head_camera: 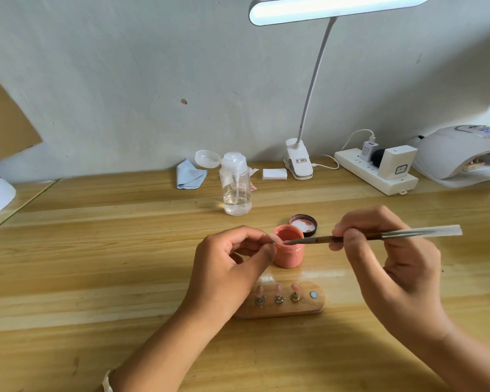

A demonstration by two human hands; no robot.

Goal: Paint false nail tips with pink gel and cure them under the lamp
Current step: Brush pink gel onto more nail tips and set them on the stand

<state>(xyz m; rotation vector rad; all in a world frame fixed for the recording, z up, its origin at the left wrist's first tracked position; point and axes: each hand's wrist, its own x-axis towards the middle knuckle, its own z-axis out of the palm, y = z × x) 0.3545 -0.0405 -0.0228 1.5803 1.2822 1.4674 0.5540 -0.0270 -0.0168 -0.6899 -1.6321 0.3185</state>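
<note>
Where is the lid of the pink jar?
The lid lies on the table, just behind and right of the pink jar, mid-frame in the head view.

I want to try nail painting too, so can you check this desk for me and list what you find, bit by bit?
Surface: wooden table, glossy.
Job's things: open pink gel jar with its lid behind; wooden holder carrying three tips, one spot free; curing lamp far right.
Clutter: pump bottle of clear liquid, blue cloth, white pads near the wall.
Hands: left hand pinches a nail tip by the jar; right hand grips the brush, bristles at that tip.
Cables: white cable runs from a charger on the power strip; another leaves the desk lamp's clip.
Surroundings: pale wall; desk lamp lit overhead.
</note>
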